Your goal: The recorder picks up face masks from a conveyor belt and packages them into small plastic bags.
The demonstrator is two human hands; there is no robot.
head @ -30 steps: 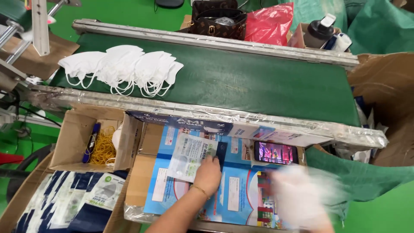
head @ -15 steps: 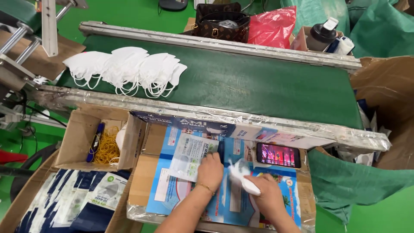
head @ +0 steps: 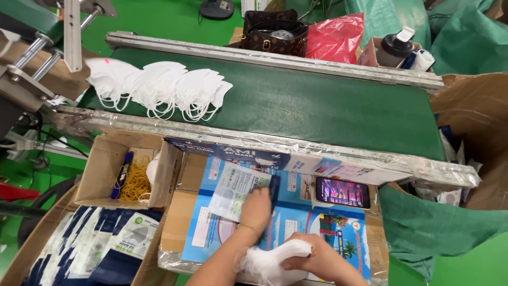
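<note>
Fingers of the left hand [head: 256, 207] press flat on a printed pouch [head: 234, 186] near the desk's [head: 190, 249] back edge, while the right hand [head: 312, 257] grips a bunched white mask [head: 267, 262] at the near edge, phone [head: 342, 192] lying well clear.

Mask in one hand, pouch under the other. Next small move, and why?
Probably bring the right hand up toward the pouch. That hand grips a folded white mask near the worktop's front edge, apart from the pouch, while the left hand rests on the flat pouch's right end. Whether the pouch mouth is open cannot be told.
</note>
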